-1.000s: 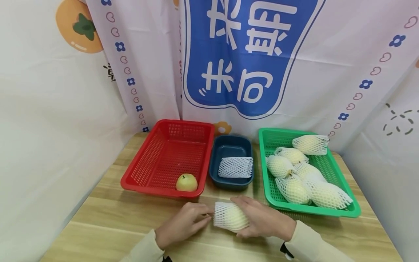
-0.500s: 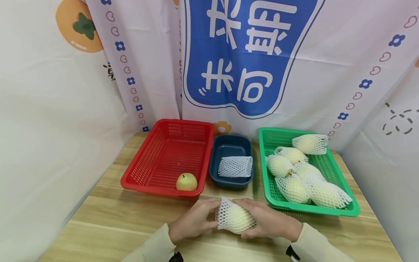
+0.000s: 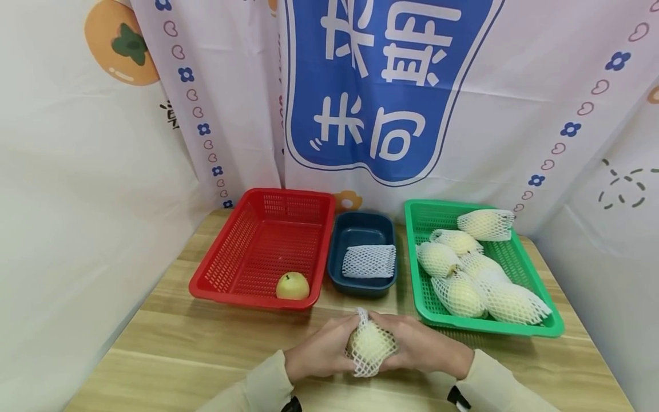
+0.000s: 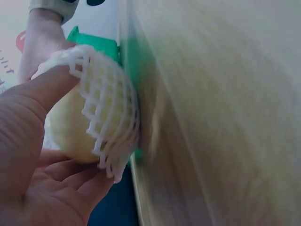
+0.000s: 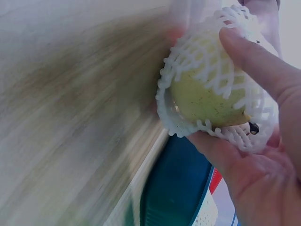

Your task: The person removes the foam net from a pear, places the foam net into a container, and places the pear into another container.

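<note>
The left hand and the right hand are bare. The left sleeve and the right sleeve are plain cream — on their inner sides show a black piece at left and a black-and-white piece at right.

Table (wood-grained) bears red basket, tub, green basket.

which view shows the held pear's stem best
Right wrist: the dark stem stands out at close range beside the white foam net around the pear. Left wrist shows a bare side of the pear, no stem; head shows the netted pear, its stem not discernible.
</note>
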`<state>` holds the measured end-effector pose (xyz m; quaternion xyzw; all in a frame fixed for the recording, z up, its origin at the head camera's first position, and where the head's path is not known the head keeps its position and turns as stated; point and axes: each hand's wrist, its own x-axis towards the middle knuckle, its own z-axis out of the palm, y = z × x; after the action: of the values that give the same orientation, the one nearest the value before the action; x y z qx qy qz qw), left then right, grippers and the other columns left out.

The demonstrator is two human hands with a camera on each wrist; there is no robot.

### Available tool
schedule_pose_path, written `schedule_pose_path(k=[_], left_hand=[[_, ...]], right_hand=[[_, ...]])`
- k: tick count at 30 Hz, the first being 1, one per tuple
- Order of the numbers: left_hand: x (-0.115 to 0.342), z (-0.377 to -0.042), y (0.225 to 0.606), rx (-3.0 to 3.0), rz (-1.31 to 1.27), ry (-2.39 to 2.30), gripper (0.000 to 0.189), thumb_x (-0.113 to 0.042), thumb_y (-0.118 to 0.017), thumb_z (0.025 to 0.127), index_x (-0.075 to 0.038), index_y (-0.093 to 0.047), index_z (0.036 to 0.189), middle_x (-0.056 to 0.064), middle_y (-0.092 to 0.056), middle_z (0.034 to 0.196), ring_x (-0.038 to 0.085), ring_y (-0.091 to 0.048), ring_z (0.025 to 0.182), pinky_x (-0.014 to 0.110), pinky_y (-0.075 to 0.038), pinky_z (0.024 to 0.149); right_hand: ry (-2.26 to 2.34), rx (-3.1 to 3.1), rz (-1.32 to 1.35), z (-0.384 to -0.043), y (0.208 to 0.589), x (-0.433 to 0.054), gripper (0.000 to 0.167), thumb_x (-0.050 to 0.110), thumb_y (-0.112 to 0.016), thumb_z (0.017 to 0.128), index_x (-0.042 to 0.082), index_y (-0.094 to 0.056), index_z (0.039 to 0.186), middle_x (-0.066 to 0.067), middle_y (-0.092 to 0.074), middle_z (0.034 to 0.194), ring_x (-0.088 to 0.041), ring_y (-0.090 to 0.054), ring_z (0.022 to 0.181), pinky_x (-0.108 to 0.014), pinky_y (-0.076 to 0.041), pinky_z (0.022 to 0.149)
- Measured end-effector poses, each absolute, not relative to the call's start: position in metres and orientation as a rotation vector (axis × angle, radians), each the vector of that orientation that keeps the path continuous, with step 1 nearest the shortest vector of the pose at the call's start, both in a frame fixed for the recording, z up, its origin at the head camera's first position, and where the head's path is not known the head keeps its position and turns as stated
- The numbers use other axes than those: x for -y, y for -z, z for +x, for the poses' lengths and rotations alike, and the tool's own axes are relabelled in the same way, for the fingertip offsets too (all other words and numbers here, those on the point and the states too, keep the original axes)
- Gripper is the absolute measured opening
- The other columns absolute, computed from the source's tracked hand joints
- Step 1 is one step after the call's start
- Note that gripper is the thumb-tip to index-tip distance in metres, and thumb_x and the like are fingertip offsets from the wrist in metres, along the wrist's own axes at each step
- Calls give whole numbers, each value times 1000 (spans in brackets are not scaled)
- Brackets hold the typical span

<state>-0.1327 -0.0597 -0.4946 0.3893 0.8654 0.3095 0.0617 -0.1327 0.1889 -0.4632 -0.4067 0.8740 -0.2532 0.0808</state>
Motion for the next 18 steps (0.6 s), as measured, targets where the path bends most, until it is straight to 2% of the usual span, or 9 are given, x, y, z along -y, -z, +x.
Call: schedule_pose_path(k=[6,12,15,18], left_hand=[[54,-129,496,-2623,1144,-978,79,-6,-89,74,-5,-54,144,5,-67,140,5,-63,120,19,-56,98],[58,-128,494,-2615,1102,-1088,66,-6,-90,71,-9,-62,131,0,-74,120,-1,-65,98,11,-54,81],[63,-127,493,-2622,1059,-1123,62,-8,-90,71,-11,-64,127,-2,-74,111,-2,-63,91,11,-53,77],[68,-127,491,-2643,1028,-1117,62,-9,-90,69,-9,-65,126,-1,-73,109,-1,-62,89,13,-53,77]], right_hand=[[763,-2595,-1265,-135,462,-192,93,48,-84,86,0,-47,156,-10,-65,148,-24,-67,131,-37,-57,107],[742,-2610,-1327,-133,461,-195,83,37,-84,88,8,-49,157,-7,-70,142,-17,-71,122,-32,-61,99],[763,-2615,-1359,-133,461,-196,74,34,-80,93,13,-51,157,-3,-72,137,-12,-72,118,-29,-61,96],[791,-2609,-1390,-133,462,-197,65,31,-76,96,16,-54,155,0,-74,133,-9,-72,115,-28,-62,94]])
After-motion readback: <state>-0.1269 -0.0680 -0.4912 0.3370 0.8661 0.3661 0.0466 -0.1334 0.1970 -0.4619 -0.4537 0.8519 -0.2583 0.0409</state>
